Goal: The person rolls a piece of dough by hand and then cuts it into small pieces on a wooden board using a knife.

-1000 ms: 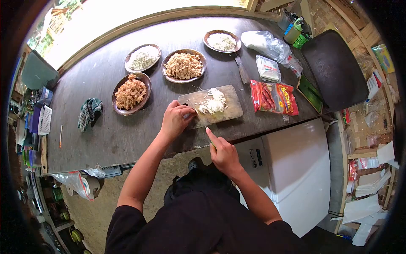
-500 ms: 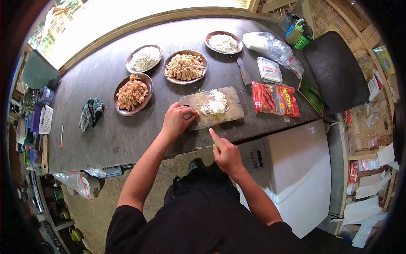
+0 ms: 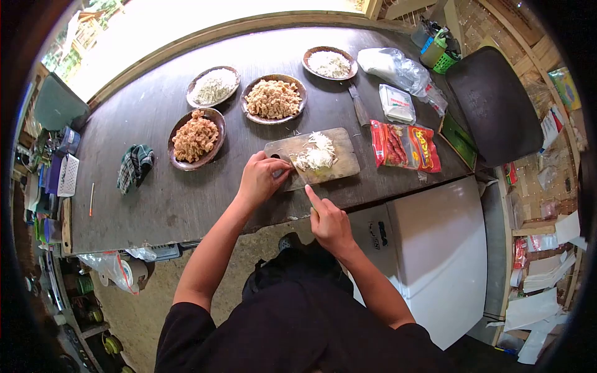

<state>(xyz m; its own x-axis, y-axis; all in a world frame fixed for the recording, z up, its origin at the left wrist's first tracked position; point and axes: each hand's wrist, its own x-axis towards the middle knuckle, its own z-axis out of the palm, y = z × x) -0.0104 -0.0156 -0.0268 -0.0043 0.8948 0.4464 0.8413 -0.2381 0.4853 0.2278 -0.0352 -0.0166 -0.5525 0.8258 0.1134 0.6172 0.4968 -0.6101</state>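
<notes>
A wooden cutting board (image 3: pixel 346 163) lies near the table's front edge, with a pile of thin white shreds (image 3: pixel 318 151) on it. At the board's left end my left hand (image 3: pixel 262 174) is closed, its fingertips pinching something too small to make out. My right hand (image 3: pixel 331 222) wraps round the handle of a knife (image 3: pixel 301 176), index finger stretched along it. The blade reaches over the board to my left fingertips. Beyond the board stand a bowl of light brown pieces (image 3: pixel 272 99) and, further left, a bowl of reddish-brown pieces (image 3: pixel 194 138).
Two bowls of white shreds (image 3: pixel 214 86) (image 3: pixel 329 64) stand further back. Right of the board are a red sausage packet (image 3: pixel 404 147), a white packet (image 3: pixel 397 103), a plastic bag (image 3: pixel 398 67) and a wide blade (image 3: pixel 358 104). A checked cloth (image 3: pixel 135 168) lies left.
My right hand has shifted slightly left and up, and the knife blade now shows more clearly beside my left fingertips. My left hand has barely moved.
</notes>
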